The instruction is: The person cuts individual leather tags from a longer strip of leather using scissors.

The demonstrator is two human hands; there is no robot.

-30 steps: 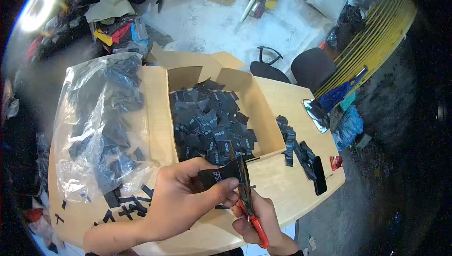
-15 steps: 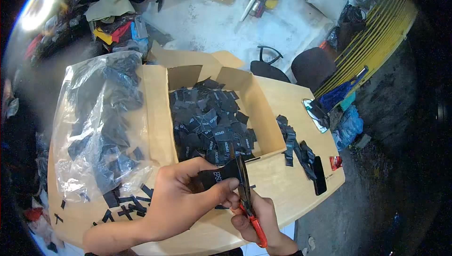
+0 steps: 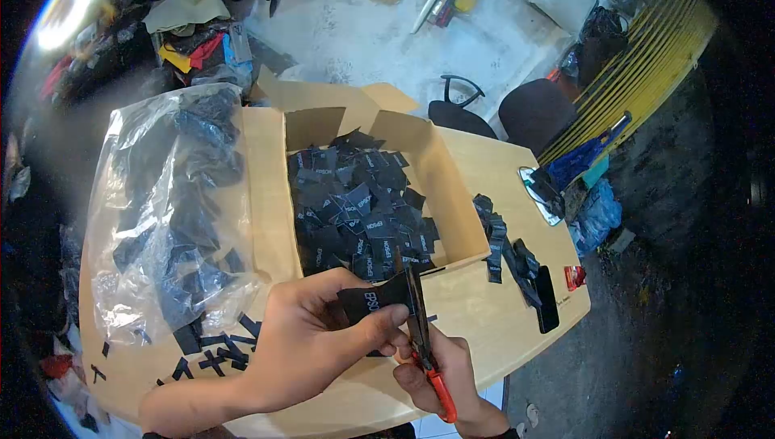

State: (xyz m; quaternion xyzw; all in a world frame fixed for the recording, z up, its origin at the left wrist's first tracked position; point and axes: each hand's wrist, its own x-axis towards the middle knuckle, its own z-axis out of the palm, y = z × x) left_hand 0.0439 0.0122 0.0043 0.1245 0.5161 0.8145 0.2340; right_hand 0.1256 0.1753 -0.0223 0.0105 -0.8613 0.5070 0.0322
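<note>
Above the counter's [image 3: 504, 322] near edge, the left hand [image 3: 311, 338] pinches a black label [image 3: 359, 302], seemingly light, soft and limp, best held taut beside its edge; the right hand [image 3: 462, 370] grips red-handled scissors [image 3: 439, 392], blades at that edge.

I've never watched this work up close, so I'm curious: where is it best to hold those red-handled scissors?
Probably by the red handles, coming from the person's near right side, where the right hand is. They point back toward the person, while the dark blades point away and meet the black label pinched in the left hand.
</note>
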